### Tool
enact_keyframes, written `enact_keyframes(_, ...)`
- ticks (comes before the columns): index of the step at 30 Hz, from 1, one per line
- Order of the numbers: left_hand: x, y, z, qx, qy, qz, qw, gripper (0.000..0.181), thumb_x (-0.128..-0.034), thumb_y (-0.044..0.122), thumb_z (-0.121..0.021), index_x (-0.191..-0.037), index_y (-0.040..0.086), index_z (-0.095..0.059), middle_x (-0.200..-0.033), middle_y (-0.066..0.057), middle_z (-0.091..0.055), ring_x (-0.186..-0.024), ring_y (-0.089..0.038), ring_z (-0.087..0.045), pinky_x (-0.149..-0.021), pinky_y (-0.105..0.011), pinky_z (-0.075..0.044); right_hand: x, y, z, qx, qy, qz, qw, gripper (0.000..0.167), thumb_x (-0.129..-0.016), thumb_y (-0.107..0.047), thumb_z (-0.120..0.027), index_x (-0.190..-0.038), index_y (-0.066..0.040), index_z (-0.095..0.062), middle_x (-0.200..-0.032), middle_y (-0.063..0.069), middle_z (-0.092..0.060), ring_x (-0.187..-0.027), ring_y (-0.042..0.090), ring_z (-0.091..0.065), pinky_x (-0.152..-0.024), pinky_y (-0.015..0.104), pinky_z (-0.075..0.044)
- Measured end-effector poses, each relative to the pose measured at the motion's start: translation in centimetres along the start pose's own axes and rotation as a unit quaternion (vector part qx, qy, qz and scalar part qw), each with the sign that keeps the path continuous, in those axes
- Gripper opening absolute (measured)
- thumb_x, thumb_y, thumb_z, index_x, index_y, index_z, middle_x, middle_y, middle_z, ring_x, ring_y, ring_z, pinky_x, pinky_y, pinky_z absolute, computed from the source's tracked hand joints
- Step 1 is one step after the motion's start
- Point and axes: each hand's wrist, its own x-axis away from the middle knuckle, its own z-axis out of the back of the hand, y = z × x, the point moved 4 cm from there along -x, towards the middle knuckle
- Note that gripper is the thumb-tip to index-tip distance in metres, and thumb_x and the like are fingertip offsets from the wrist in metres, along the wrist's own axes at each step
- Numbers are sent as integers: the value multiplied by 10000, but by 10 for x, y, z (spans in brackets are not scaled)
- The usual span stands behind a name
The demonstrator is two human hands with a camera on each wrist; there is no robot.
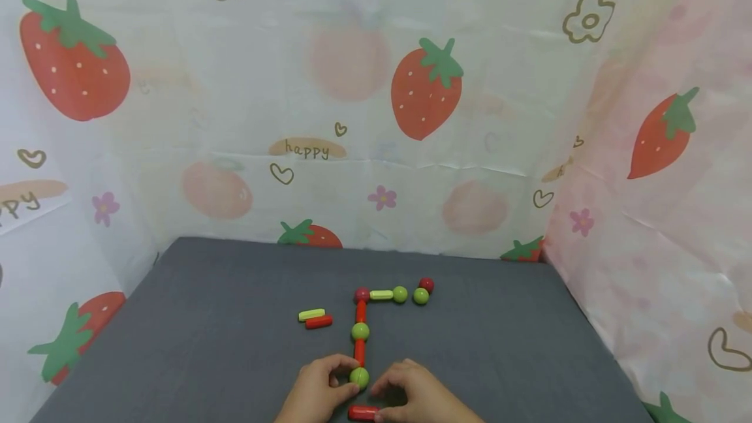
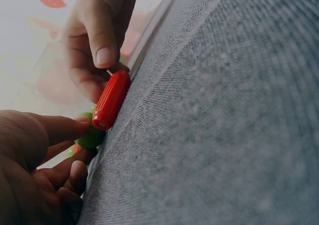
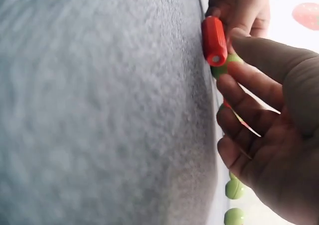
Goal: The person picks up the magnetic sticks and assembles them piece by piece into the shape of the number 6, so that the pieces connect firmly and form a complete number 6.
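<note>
My left hand [image 1: 320, 387] [image 2: 35, 170] pinches the near green ball [image 1: 359, 378] [image 2: 89, 132] between thumb and fingers. This ball ends a line in which red rods [image 1: 360, 352] join it to a middle green ball [image 1: 360, 331] and a red ball [image 1: 362, 295]. A loose red rod [image 1: 363, 413] [image 2: 112, 100] [image 3: 214, 41] lies crosswise on the near side of the green ball, apart from it. At the rod's right end is the thumb of my right hand [image 1: 420, 393] [image 3: 284, 105], whose other fingers are spread and loosely bent; whether the thumb touches the rod is unclear.
From the far red ball, a yellow-green rod [image 1: 382, 295] runs right to a green ball [image 1: 400, 294]. Farther right sit a loose green ball [image 1: 420, 296] and red ball [image 1: 426, 285]. Left of the line lie a yellow-green rod [image 1: 311, 314] and a red rod [image 1: 319, 322].
</note>
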Motion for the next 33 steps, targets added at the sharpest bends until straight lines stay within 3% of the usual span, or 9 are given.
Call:
enact_keyframes(15,1,3,-1,35,4,0,10000,316,-848,243,-844,-1139,165,-749,-1007,15,-724,-645,-169,-498,-576,-296,-404,0,-5,-7,188,45,184,9996,147,-876,-223,-816,-1015,-260,-785,-942,-189,-686,-872,12,-518,-804,235,-462)
enact_keyframes(24,1,2,0,45,14,-10,10000,319,-846,244,-846,-1139,162,-750,-1043,8,-730,-655,-169,-503,-579,-295,-408,-2,-4,-7,272,99,319,9991,131,-886,-239,-810,-1013,-265,-792,-931,-195,-683,-849,9,-511,-784,221,-451)
enact_keyframes(33,1,2,2,-53,39,-39,10000,306,-853,222,-839,-1138,154,-753,-1021,5,-734,-649,-166,-499,-581,-297,-409,3,-13,4,107,63,768,9970,132,-931,-315,-764,-1058,-283,-777,-967,-171,-676,-892,26,-546,-790,236,-488)
